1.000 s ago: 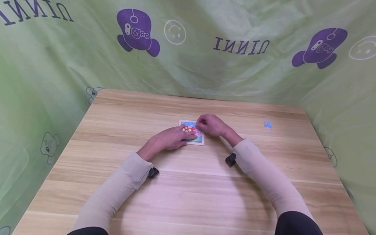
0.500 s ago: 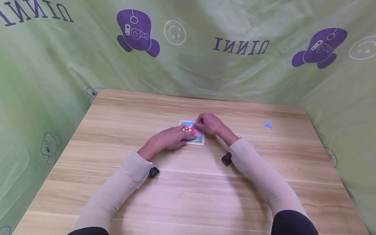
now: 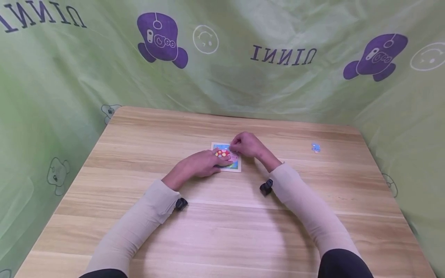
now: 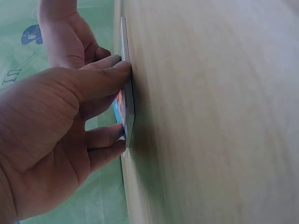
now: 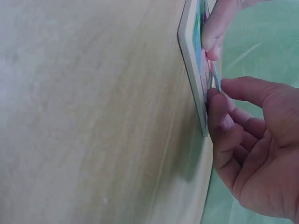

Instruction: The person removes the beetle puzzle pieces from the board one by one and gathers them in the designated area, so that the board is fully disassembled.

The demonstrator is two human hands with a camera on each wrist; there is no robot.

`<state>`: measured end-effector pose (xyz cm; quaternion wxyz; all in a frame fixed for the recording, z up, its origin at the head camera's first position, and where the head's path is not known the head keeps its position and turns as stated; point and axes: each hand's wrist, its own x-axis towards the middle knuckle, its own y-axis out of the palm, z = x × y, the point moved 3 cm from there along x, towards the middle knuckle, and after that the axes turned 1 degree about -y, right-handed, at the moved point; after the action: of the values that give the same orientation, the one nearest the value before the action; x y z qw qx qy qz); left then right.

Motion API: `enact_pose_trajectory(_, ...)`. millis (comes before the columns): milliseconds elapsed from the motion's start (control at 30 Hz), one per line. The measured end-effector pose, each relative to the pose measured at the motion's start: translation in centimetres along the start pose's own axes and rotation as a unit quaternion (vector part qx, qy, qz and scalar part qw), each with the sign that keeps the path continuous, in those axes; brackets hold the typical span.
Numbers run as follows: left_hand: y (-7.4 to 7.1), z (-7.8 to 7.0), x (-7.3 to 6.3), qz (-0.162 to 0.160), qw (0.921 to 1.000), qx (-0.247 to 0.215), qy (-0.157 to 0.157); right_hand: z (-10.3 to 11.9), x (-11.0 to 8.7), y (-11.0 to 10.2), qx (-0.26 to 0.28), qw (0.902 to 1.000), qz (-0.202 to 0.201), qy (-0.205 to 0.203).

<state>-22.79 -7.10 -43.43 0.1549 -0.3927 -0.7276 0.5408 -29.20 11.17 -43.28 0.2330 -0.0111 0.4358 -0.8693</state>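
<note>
A small square jigsaw puzzle [image 3: 235, 167] in a pale wooden frame lies on the table, showing a red spotted mushroom and a pink figure on blue. My left hand [image 3: 199, 163] rests on its left part with fingers spread, covering some of the picture; in the left wrist view, the thumb [image 4: 105, 80] lies at the frame's near edge. At the upper right of the puzzle, my right hand [image 3: 248, 144] pinches a thin puzzle piece [image 5: 216, 78] between thumb and fingers. The right wrist view shows that piece tilted, close over the picture.
A loose blue puzzle piece [image 3: 316, 148] lies on the wooden table [image 3: 222, 231], well to the right of the frame. Behind the table hangs a green printed curtain [image 3: 222, 85], close to its back edge.
My right hand has shifted slightly left over the puzzle's upper right, its forearm following, with the piece still pinched. The left hand stays in place.
</note>
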Motion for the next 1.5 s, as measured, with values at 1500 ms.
enact_pose_trajectory(1500,0.1,0.3,0.1,0.002,0.9998,-0.020,-0.004,-0.4,-0.3,-1.4,0.035,0.9984,-0.037,-0.023)
